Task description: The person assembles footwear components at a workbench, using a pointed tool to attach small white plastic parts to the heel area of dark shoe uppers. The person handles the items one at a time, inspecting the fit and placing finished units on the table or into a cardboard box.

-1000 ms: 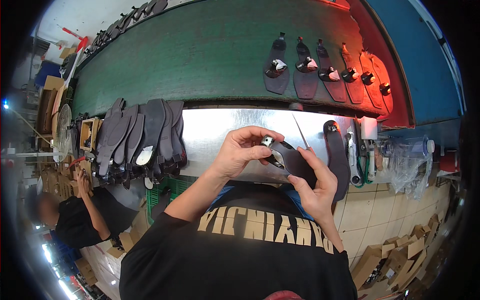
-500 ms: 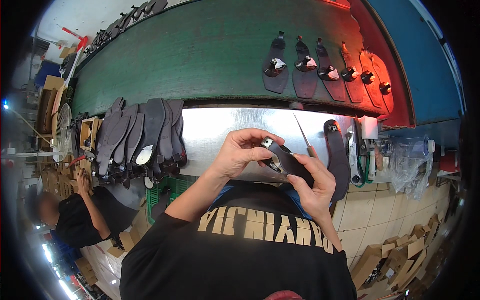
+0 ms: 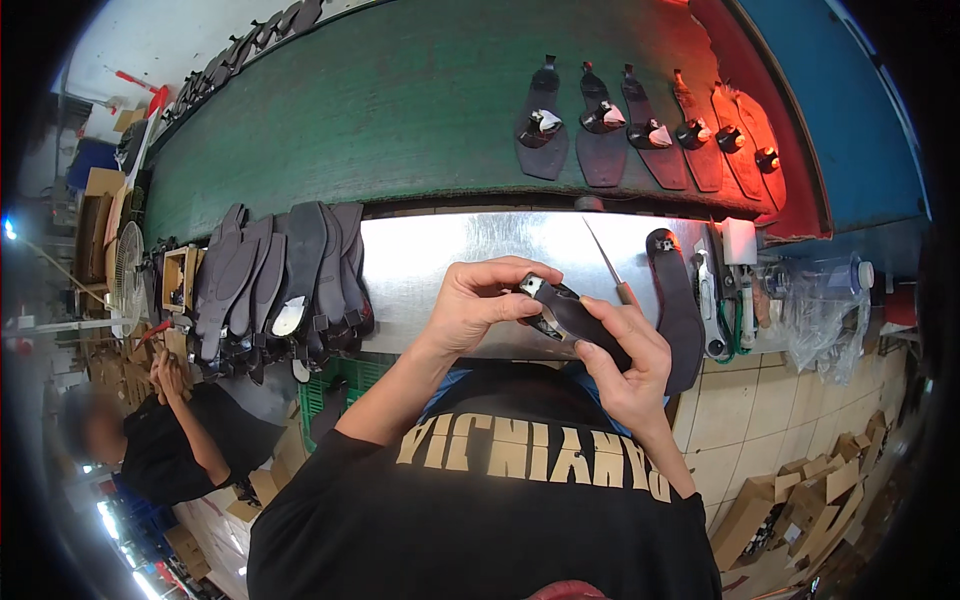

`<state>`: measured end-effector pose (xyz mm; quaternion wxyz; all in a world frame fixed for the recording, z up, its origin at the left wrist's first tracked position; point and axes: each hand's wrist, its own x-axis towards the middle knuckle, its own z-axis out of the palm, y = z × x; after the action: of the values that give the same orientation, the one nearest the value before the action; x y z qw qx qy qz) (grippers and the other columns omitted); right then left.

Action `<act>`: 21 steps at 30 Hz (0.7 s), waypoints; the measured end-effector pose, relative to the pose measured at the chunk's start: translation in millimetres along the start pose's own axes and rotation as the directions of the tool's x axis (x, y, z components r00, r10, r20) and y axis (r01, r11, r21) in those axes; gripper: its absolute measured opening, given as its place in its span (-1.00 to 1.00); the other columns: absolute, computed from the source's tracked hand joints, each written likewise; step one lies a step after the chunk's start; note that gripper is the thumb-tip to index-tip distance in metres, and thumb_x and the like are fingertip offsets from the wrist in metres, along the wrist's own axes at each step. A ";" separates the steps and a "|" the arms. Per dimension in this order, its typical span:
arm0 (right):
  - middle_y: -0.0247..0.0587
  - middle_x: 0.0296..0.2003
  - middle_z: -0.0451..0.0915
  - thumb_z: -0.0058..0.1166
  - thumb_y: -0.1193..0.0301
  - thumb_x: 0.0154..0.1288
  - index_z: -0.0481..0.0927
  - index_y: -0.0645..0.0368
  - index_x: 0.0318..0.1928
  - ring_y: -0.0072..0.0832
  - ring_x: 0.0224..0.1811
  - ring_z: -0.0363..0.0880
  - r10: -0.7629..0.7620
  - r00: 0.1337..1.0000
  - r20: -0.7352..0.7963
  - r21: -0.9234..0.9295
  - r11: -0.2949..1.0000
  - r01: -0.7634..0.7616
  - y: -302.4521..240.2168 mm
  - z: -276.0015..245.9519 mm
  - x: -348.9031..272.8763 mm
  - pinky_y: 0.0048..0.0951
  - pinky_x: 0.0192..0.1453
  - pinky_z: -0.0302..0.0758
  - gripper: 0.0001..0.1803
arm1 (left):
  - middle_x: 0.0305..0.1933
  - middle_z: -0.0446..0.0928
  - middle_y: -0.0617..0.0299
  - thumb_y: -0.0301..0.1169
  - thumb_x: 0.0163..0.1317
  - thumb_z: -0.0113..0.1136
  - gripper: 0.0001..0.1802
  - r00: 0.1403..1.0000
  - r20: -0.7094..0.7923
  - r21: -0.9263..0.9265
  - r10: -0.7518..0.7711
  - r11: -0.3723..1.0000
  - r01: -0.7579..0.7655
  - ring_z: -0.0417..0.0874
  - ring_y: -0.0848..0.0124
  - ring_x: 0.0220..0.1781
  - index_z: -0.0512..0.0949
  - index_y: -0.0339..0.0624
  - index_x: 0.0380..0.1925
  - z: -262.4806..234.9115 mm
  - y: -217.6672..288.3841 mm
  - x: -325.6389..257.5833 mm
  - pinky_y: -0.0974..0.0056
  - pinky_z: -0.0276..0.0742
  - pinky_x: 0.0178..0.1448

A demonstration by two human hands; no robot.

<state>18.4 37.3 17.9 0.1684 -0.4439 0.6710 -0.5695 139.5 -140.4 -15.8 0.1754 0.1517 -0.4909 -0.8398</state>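
Observation:
Over the front edge of the metal bench, both hands hold a dark shoe sole (image 3: 582, 322) with a strap at one end. My left hand (image 3: 477, 308) is closed on the strap end, where a small pale patch shows. My right hand (image 3: 632, 358) pinches the other end between thumb and fingers. Just beyond my right hand lies an awl (image 3: 625, 292), its thin metal spike pointing away from me. To the right of that hand another dark sole (image 3: 678, 318) rests on the bench, with a small shiny fitting at its far end.
Several strapped soles (image 3: 541, 135) lie in a row on the green conveyor belt (image 3: 350, 110), the right ones under red light. Stacked soles (image 3: 255, 270) cover the bench's left end. Right of the bench are scissors (image 3: 740, 325) and a plastic bag (image 3: 825, 320). Another person (image 3: 190, 440) sits at left.
My hands keep the same grip on the sole, which has barely shifted. The soles on the belt sit slightly further left and up in view. The other person's hands have come together.

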 end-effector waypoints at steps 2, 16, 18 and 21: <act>-0.10 -0.33 0.60 0.20 0.65 0.00 0.60 0.28 0.00 -0.36 -0.32 0.57 -0.007 1.000 0.009 -0.023 1.000 0.007 -0.5 -1.1 1.1 -0.47 -0.18 0.46 -0.55 | -0.05 0.60 -0.11 -0.73 -0.07 0.30 -0.62 1.000 -0.001 0.026 -0.001 1.000 0.001 0.63 0.17 0.03 0.65 -0.33 -0.16 -0.1 0.8 -0.3 0.20 0.57 0.13; -0.13 -0.42 0.56 0.20 0.61 -0.01 0.60 0.25 -0.01 -0.31 -0.43 0.54 -0.022 0.999 0.026 -0.037 0.999 0.023 -2.9 -4.4 1.1 -0.40 -0.29 0.44 -0.55 | 0.05 0.54 -0.19 -0.75 -0.09 0.29 -0.51 0.983 0.159 0.130 0.086 0.986 -0.108 0.59 0.12 0.10 0.66 -0.14 -0.09 -8.0 -1.7 0.6 0.16 0.52 0.17; -0.14 -0.43 0.56 0.21 0.61 -0.02 0.60 0.24 -0.01 -0.30 -0.44 0.54 -0.047 0.998 0.033 -0.070 0.996 0.050 -4.0 -5.2 1.5 -0.39 -0.31 0.42 -0.55 | 0.07 0.53 -0.21 -0.73 -0.07 0.29 -0.52 0.978 0.181 0.109 0.106 0.986 -0.127 0.58 0.11 0.12 0.66 -0.15 -0.08 -8.4 -2.7 0.2 0.16 0.52 0.18; -0.16 -0.44 0.55 0.23 0.60 -0.03 0.60 0.22 -0.03 -0.27 -0.44 0.53 -0.087 0.996 0.025 -0.128 0.988 0.090 -5.3 -4.2 0.6 -0.36 -0.33 0.40 -0.55 | 0.09 0.51 -0.23 -0.73 -0.04 0.25 -0.54 0.971 0.217 0.122 0.098 0.984 -0.127 0.56 0.10 0.14 0.65 -0.18 -0.07 -6.5 -0.9 -1.3 0.17 0.51 0.18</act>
<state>17.1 39.6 24.1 0.1205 -0.4889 0.6844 -0.5273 143.3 -144.4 -19.6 0.1593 0.0453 -0.5701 -0.8047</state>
